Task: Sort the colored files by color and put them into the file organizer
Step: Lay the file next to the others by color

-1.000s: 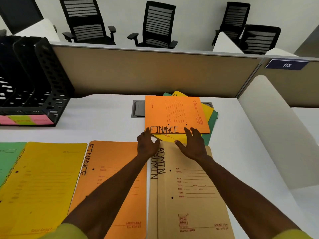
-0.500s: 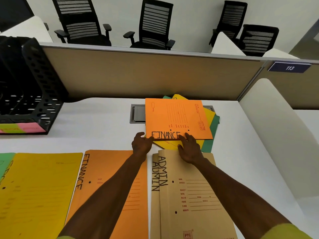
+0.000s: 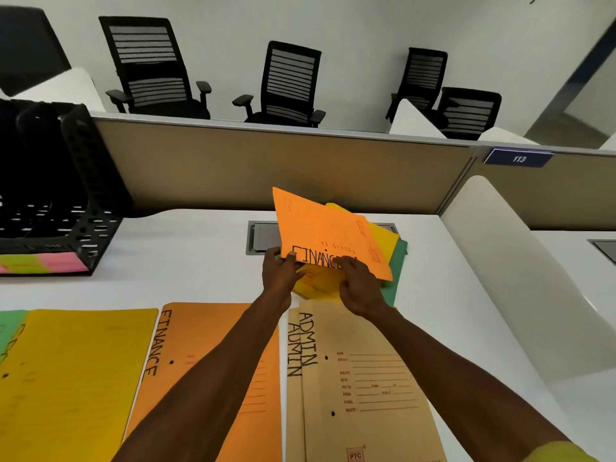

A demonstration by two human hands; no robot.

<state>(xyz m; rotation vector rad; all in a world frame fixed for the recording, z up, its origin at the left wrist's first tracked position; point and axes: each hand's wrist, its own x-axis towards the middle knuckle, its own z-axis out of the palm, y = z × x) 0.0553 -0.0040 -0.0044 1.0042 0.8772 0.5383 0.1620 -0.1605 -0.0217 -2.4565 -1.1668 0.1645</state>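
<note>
An orange file marked FINANCE [image 3: 328,236] is tilted up off a small pile at the desk's back centre. My left hand [image 3: 279,275] and my right hand [image 3: 358,285] both grip its near edge. Under it lie a yellow file [image 3: 316,283] and a green file [image 3: 398,265]. Sorted rows lie near me: a green file [image 3: 10,328], a yellow file [image 3: 70,378], an orange FINANCE file [image 3: 206,335] and brown ADMIN files [image 3: 360,378]. The black file organizer [image 3: 83,181] stands at the far left.
A beige partition [image 3: 266,168] closes the desk's back edge, and a white divider [image 3: 520,268] stands on the right. A grey cable hatch [image 3: 263,236] is set into the desk behind the pile. Pink and green sticky labels [image 3: 43,263] mark the organizer's front. Office chairs stand beyond the partition.
Both hands have closed on the orange FINANCE file and raised its near edge off the pile, so it now tilts up. The camera has shifted slightly.
</note>
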